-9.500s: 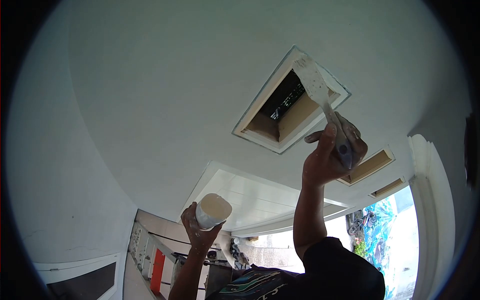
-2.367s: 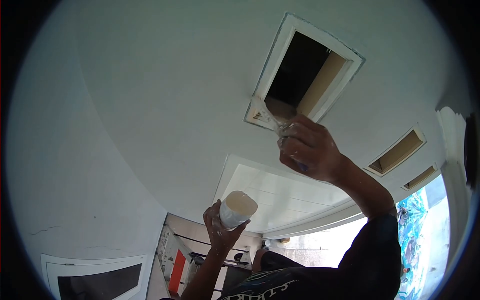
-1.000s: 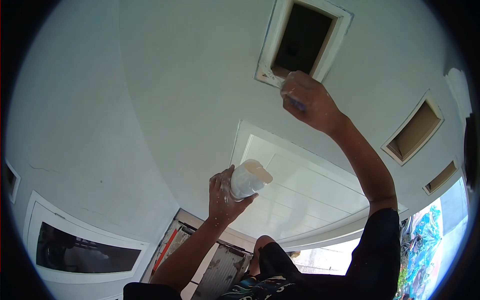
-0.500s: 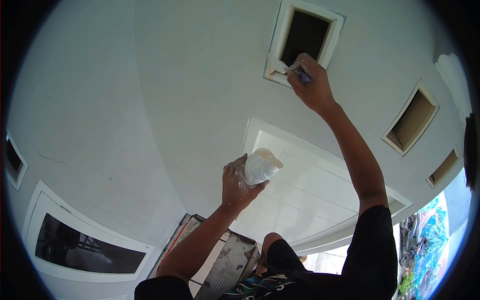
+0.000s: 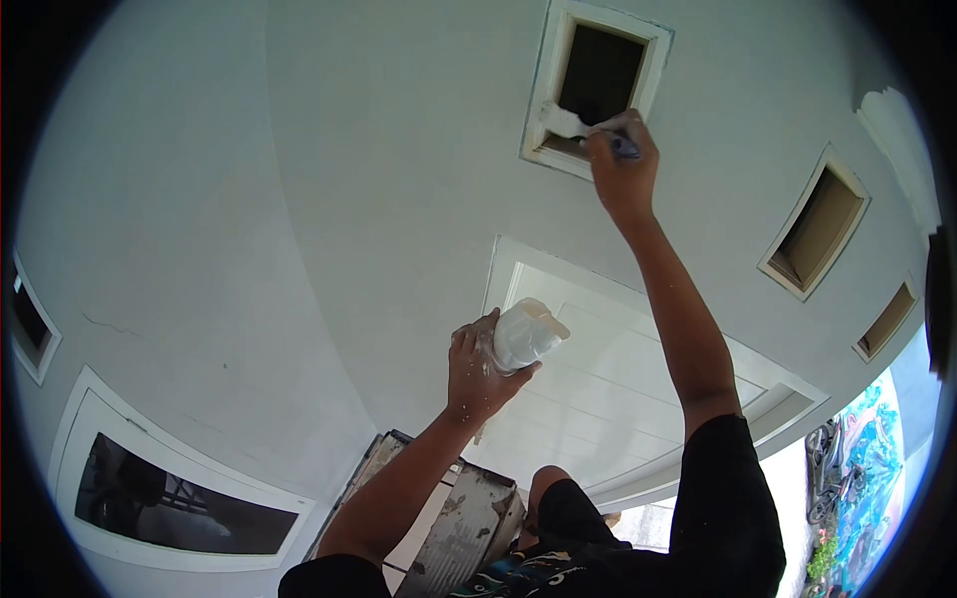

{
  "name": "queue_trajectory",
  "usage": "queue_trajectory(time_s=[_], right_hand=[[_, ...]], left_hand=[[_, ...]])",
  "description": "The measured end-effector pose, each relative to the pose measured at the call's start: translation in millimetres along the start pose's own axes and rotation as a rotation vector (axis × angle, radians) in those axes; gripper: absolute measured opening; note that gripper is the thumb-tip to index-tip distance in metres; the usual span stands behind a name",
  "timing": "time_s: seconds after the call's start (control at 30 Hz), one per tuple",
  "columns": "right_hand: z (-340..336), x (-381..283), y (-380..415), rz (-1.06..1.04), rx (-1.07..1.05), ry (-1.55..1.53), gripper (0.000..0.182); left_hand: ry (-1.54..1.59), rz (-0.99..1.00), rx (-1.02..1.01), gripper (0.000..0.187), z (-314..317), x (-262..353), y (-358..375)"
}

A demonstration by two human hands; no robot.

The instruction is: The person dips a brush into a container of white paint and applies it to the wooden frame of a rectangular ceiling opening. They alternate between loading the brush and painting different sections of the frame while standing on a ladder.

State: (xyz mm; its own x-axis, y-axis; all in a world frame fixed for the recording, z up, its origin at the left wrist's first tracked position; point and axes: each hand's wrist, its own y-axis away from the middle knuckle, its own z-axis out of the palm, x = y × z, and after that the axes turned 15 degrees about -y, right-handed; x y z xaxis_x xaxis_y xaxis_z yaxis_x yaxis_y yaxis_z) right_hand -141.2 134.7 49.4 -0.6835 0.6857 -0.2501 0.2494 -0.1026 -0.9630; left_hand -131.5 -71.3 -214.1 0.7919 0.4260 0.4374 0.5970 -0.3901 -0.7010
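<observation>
My right hand is closed round the handle of a paintbrush whose bristles are coated in white. The bristle end overlaps the lower left corner of a white window frame set in the grey wall, with a dark opening inside it. Lower down, my left hand grips a white plastic container with an uneven cut rim, tilted toward the right. White paint specks cover the left hand's fingers and wrist.
A white panelled door stands below the frame. Two smaller framed openings, one a niche, sit to the right. A worn, paint-spotted plank lies beneath me. At left is a white-framed window.
My right hand has shifted slightly right and down, drawing the brush away from the frame's left edge. The left hand still holds the container, almost unmoved.
</observation>
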Motion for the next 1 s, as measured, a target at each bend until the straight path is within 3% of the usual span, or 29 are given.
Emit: queue_trajectory(time_s=[0.03,0.07,0.1,0.3,0.37,0.4,0.43,0.5,0.63,0.7,0.87,0.93,1.0], right_hand=[[3.1,0.2,1.4,-0.066,-0.031,0.052,0.01],[2.8,-2.6,6.0,0.12,-0.079,0.117,0.01],[1.2,-3.0,6.2,0.12,-0.073,0.119,0.01],[12.4,1.6,1.1,-0.133,0.14,-0.085,0.015],[15.6,1.3,4.0,-0.06,-0.031,0.101,0.015],[15.6,-11.7,-0.1,0.095,-0.05,0.08,0.016],[14.7,-13.3,-5.0,0.088,-0.048,0.081,0.016],[14.4,-14.4,-11.2,-0.065,0.1,-0.006,0.018],[25.2,-7.0,-8.5,-0.157,0.082,-0.015,0.016],[20.7,-14.1,-6.9,0.061,-0.031,0.082,0.016],[21.0,-5.6,-3.8,-0.108,0.142,-0.043,0.016],[19.6,-5.0,1.3,-0.07,-0.041,0.035,0.012],[8.8,-8.8,-0.3,-0.029,-0.026,-0.008,0.012]], left_hand=[[-0.011,-0.007,-0.015,0.1,-0.6,1.0,-0.7],[-0.012,-0.002,-0.015,0.1,-0.2,1.5,-1.0],[-0.019,0.001,0.001,0.1,0.7,1.9,-0.2],[-0.025,0.013,-0.006,0.101,-0.8,0.4,-0.9],[-0.031,0.024,-0.008,0.101,-0.3,-0.8,-0.6],[-0.022,0.03,0.01,0.101,1.0,-1.5,-0.1],[-0.014,0.036,0.03,0.102,2.0,-2.0,-0.1],[-0.025,0.051,0.022,0.102,1.5,-3.5,1.2],[-0.05,0.049,0.05,0.097,-3.6,1.7,-1.7],[-0.032,0.063,0.057,0.097,1.0,-1.7,0.3],[-0.028,0.083,0.065,0.098,2.3,-2.1,-0.6],[-0.038,0.106,0.088,0.099,4.7,-3.0,0.1],[-0.021,0.106,0.091,0.1,6.5,-3.1,-1.5]])
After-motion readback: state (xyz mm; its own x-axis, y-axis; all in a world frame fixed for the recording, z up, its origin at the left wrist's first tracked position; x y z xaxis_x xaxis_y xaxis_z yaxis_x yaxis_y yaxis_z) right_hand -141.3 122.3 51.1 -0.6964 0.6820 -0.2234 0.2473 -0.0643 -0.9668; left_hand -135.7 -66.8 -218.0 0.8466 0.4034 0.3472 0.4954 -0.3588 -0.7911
